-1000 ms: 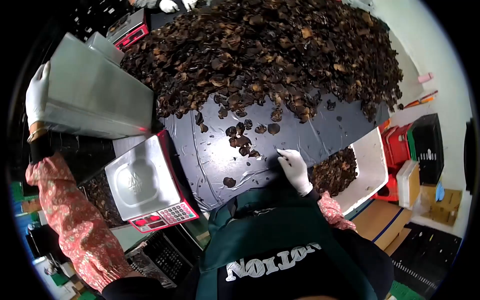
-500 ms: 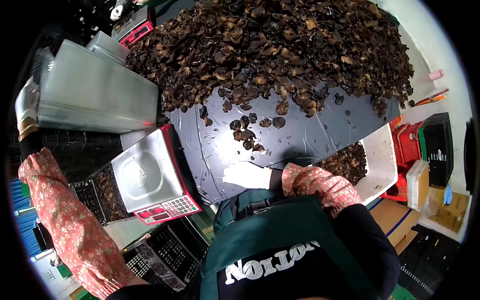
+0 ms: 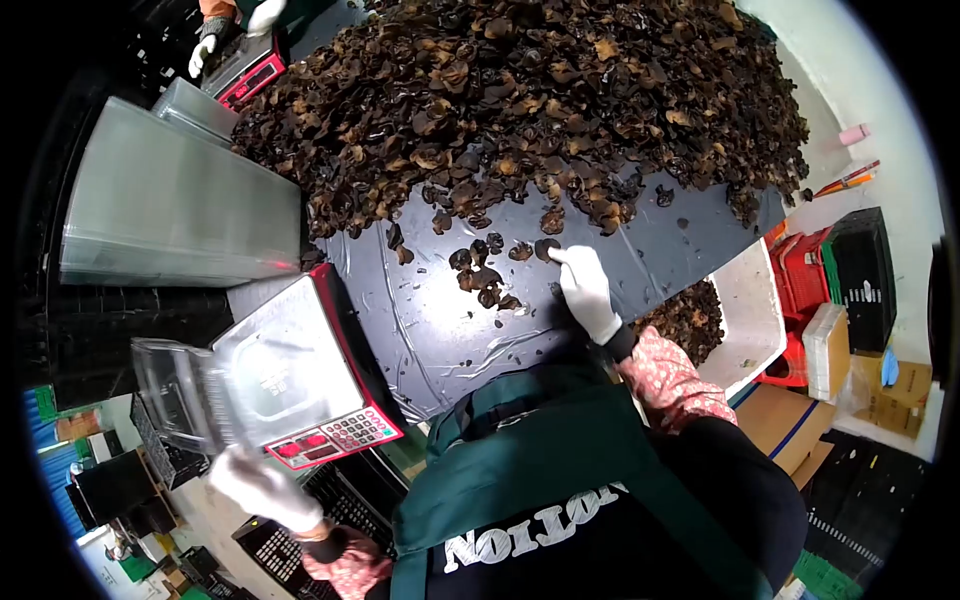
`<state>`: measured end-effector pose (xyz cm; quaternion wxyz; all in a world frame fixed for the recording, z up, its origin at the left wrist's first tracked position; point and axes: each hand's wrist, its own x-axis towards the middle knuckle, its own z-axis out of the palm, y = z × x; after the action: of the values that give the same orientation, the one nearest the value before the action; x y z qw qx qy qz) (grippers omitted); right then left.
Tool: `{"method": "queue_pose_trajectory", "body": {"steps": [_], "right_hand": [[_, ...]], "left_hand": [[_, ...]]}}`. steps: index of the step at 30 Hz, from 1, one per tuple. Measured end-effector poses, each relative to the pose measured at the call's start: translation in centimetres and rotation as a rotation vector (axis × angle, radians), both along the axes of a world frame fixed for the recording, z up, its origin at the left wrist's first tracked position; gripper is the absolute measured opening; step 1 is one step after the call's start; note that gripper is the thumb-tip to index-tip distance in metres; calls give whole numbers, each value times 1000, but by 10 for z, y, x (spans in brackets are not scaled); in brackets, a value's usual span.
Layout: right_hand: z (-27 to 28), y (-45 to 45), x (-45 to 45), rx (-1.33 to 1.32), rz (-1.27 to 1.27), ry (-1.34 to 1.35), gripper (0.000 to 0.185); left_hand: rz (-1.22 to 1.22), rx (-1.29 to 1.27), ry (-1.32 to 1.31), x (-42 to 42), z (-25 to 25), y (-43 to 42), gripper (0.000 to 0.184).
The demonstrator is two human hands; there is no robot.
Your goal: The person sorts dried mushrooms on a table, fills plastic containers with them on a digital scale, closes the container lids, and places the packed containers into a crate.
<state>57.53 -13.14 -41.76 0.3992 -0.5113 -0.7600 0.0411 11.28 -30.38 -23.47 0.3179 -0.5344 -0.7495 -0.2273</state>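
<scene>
My left hand point(image 3: 262, 490), in a white glove, grips a clear plastic box point(image 3: 172, 395) at its near edge. The box is blurred and tilted, at the left side of the scale point(image 3: 290, 355), partly overlapping its metal pan. My gloved right hand point(image 3: 588, 290) is over the dark table, one finger stretched to the edge of a dried black fungus piece point(image 3: 545, 248). Whether it touches the piece is hard to tell. More loose fungus pieces point(image 3: 484, 277) lie to the left of that hand, below the large fungus heap point(image 3: 540, 100).
Stacked clear boxes point(image 3: 180, 200) stand left of the table point(image 3: 400, 330). A white bin point(image 3: 755, 320) with fungus is at the right, beside red crates point(image 3: 800, 275). Another person's gloved hand point(image 3: 202, 55) is near a second scale point(image 3: 250, 75) at the upper left.
My left hand came down from the stacked boxes and now holds a clear box beside the scale. My right hand moved up and right from the table's near edge to the loose fungus.
</scene>
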Motion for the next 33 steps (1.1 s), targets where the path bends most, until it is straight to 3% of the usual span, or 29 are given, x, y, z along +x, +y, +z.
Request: {"method": "queue_pose_trajectory", "body": {"steps": [3,6,8,10,12,14,16,20,21,24,26,27,30,31,33], "right_hand": [[-1,31,-1,-150,-109,53,41],[-3,54,-16,-204,-109,-125,62],[0,56,-28,-210,-32,-173,67],[0,59,-37,-215,136,-194,73],[9,62,-50,-240,268,-285,73],[18,71,-61,-231,370,-345,72],[31,85,-68,-344,540,-499,72],[18,110,-66,-204,770,-434,48],[8,110,-60,-152,723,-385,33],[-3,101,-40,-140,610,-223,27],[-1,95,-30,-297,507,-87,25],[1,94,-24,-311,472,-64,25],[2,87,-5,-395,387,78,22],[1,83,2,-348,395,70,23],[-2,75,17,-295,403,37,25]], "left_hand": [[58,-228,-100,29,-56,-10,11],[38,-328,-198,37,-87,-17,15],[53,-288,-110,52,-77,-8,22],[16,-223,-183,76,-60,8,27],[-182,-154,-355,104,-59,35,24],[-414,-263,-663,137,-74,65,21],[-529,-313,-730,172,-100,100,24],[-461,-444,-796,205,-165,155,48],[-504,-432,-793,207,-174,169,52],[-570,-470,-825,213,-181,196,55],[-486,-733,-790,219,-171,198,52],[-538,-713,-780,220,-172,199,40],[-556,-726,-840,214,-171,198,26],[-552,-621,-864,213,-174,196,19],[-618,-590,-845,207,-181,187,19]]}}
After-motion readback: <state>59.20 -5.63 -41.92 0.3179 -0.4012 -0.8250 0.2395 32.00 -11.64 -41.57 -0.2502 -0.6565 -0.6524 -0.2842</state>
